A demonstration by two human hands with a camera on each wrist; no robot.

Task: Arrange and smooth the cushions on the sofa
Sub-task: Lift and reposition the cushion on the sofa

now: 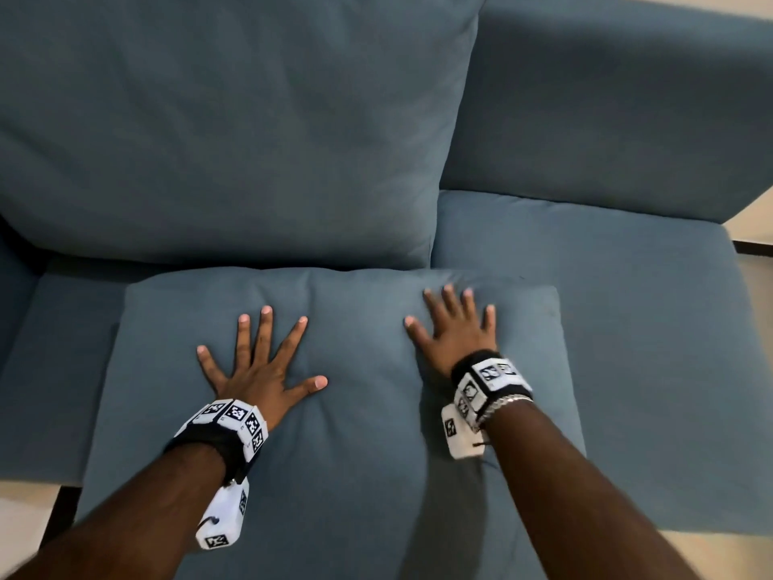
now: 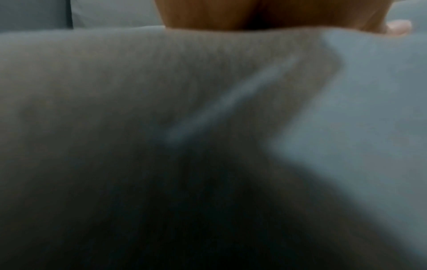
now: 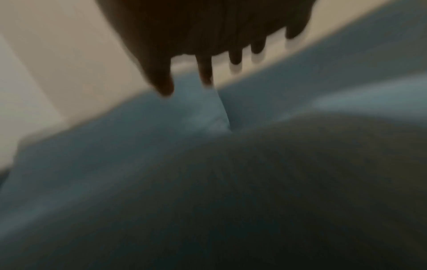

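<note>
A loose blue cushion (image 1: 355, 445) lies flat on the sofa seat, its near end hanging over the front edge. My left hand (image 1: 259, 362) presses on its left half with fingers spread straight. My right hand (image 1: 454, 328) lies flat on its right half, fingers straight, blurred by motion. A large back cushion (image 1: 234, 131) leans upright against the sofa back behind it. The left wrist view is filled by creased cushion fabric (image 2: 208, 127) under my palm (image 2: 254, 14). In the right wrist view my straight fingers (image 3: 205, 73) hover over the blue fabric (image 3: 161, 164).
To the right lies a seat cushion (image 1: 606, 328) with the bare sofa back (image 1: 606, 110) behind it. A strip of seat (image 1: 54, 370) shows on the left. Pale floor (image 1: 25, 512) appears at the lower left and the far right.
</note>
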